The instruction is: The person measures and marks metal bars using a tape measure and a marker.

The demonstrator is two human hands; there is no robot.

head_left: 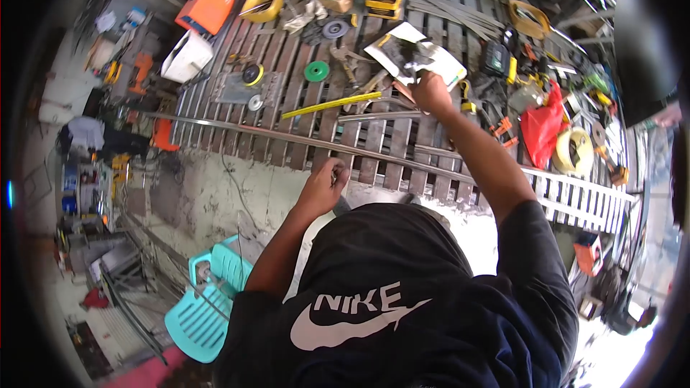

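Observation:
My right hand (433, 93) reaches over the slatted metal table with its fingers closed, at the lower edge of a white open box or booklet (451, 65). A dark object (408, 54) lies on that white surface, just beyond the fingertips; what the fingers hold, if anything, I cannot make out. My left hand (330, 178) is by the table's front edge, below a long metal tube (287, 135). Its fingers are curled in, and their contents are hidden. Between the hands and the far tools lie a yellow measuring strip (330, 105) and locking pliers (348, 63).
A green disc (316, 71) and a grey grinding disc (335, 28) lie on the slats. Yellow bins (263, 6) stand at the back. At right are a red bag (544, 128) and a tape roll (573, 151). A turquoise chair (198, 320) stands at lower left.

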